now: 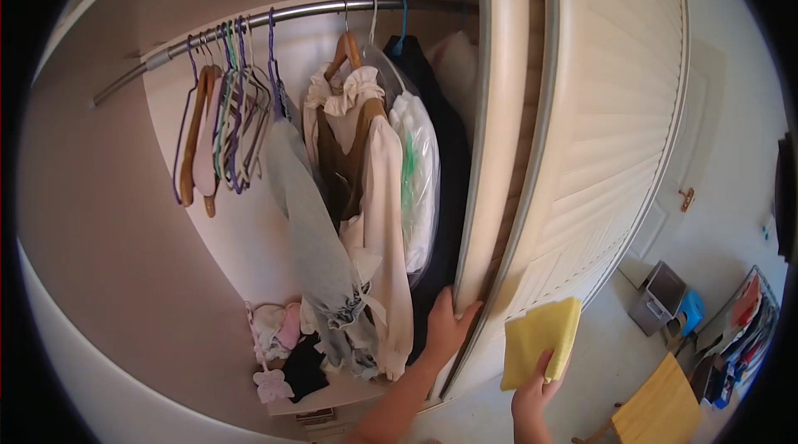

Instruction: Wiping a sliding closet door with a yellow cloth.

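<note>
My left hand (450,329) grips the edge of a cream sliding wardrobe door (499,111), low down, with the thumb on its outer side. In my right hand (536,394) is a folded yellow cloth (539,336), held by its lower part in front of the outer louvred door panel (607,111). Beside my left hand, inside the wardrobe, hang a dark garment (445,194), a white item in clear plastic (416,186), a cream ruffled blouse (384,194) and a grey sheer garment (307,219).
Several bare hangers (220,128) hang at the left of the metal rail (307,8). Folded clothes (291,344) lie on the wardrobe floor. To the right are a wooden stool or chair (661,402), a grey bin (657,298), a clothes rack (744,328) and a white room door (682,170).
</note>
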The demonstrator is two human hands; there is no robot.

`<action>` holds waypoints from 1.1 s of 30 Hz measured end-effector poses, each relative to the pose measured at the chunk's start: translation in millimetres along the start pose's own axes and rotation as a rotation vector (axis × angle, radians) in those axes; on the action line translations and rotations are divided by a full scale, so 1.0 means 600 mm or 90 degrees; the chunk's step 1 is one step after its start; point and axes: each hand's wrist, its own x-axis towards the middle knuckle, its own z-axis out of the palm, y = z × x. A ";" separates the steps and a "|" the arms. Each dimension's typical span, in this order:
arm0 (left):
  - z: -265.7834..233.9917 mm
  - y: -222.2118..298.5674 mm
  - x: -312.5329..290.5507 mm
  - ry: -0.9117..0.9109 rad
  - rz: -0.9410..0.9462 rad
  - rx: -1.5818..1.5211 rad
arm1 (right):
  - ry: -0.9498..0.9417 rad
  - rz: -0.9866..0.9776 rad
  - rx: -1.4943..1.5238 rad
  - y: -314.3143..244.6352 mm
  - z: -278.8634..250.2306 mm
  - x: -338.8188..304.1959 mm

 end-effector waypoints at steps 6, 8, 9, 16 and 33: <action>-0.038 0.040 -0.024 0.003 -0.066 -0.067 | -0.079 -0.267 -0.213 -0.104 0.032 0.056; -0.056 0.034 -0.035 0.026 -0.062 -0.059 | -0.102 -0.346 -0.259 -0.106 0.058 0.065; -0.070 0.030 -0.042 0.037 -0.060 -0.054 | -0.112 -0.404 -0.304 -0.096 0.073 0.073; -0.198 0.022 -0.099 0.119 -0.089 0.054 | -0.315 -0.632 -0.399 -0.055 0.221 0.123; -0.560 -0.082 -0.219 0.192 -0.060 0.071 | -0.192 -0.778 -0.438 -0.081 0.428 0.030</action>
